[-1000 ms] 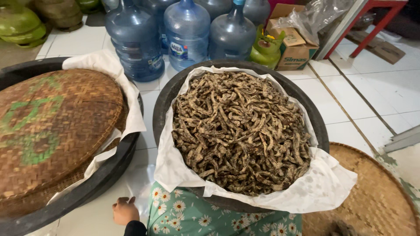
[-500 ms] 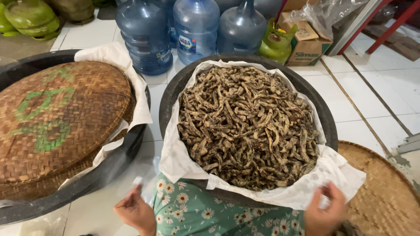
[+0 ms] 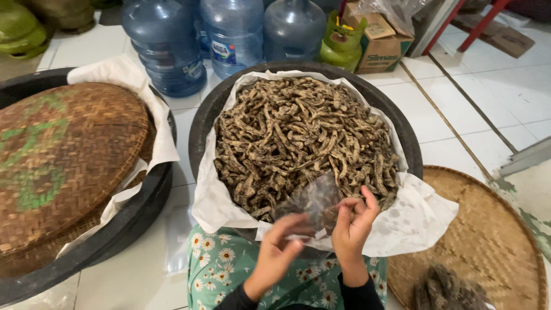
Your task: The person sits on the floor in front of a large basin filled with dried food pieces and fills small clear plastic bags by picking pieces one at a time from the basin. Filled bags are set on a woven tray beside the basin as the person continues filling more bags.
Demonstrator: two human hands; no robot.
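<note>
Left hand (image 3: 279,248) and right hand (image 3: 352,227) are raised together over the near rim of the black tub (image 3: 396,123), both pinching a small clear plastic bag (image 3: 313,204) by its lower edge. Fingers of each hand are closed on the film; the bag stands up between them, over the near part of the tub's contents. The tub is lined with white paper (image 3: 425,221) and heaped with dried brown strips (image 3: 301,140). Left: a second tub covered by a woven lid (image 3: 63,155) with green marks. Right: a flat woven tray (image 3: 488,235) on the tiled floor. Behind: blue water jugs (image 3: 163,43) and a cardboard box (image 3: 381,43).
</note>
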